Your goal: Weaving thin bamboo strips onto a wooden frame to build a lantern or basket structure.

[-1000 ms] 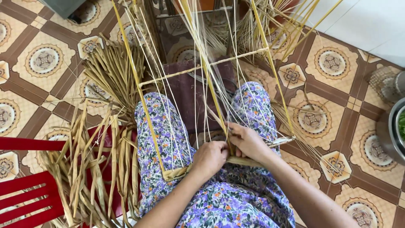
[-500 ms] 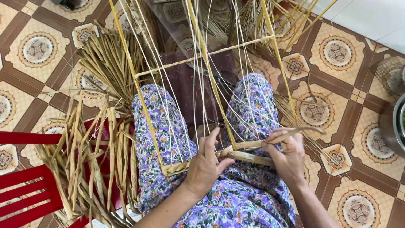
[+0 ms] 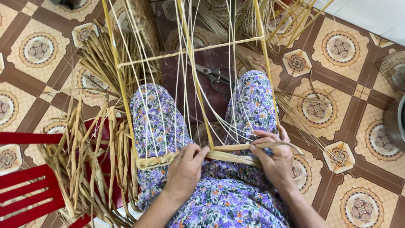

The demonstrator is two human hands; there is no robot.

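2 bare hands work at the lower centre of the frame, over a lap in purple flowered cloth [image 3: 236, 202]. The left hand [image 3: 185, 169] rests at the lower middle, its fingers curled and closed on the woven band of flat straw [image 3: 228, 155] that runs across the lap from lower left to lower right. The right hand [image 3: 276, 162] sits just right of centre, thumb and fingers pinched together on a loose flat strip [image 3: 270, 145] that lies just above the band and sticks out to the right past the knuckles.

Many thin pale strands [image 3: 185, 76] rise from the band toward the top of the frame, fanning out between 2 thicker yellow stalks [image 3: 120, 84] at the left and right. A thin cross stick [image 3: 190, 50] spans them in the upper middle. Between the knees, in the centre of the frame, a dark red mat [image 3: 185, 88] shows, with a pair of scissors [image 3: 217, 78] lying on it behind the strands.

A heap of dried flat leaves [image 3: 88, 160] fills the lower left, lying over a red slatted chair [image 3: 21, 194]. More bundled straw [image 3: 105, 63] spreads in the upper left. The patterned tile floor [image 3: 337, 50] fills the right side, and a dark round vessel [image 3: 396, 122] is cut off by the right edge.
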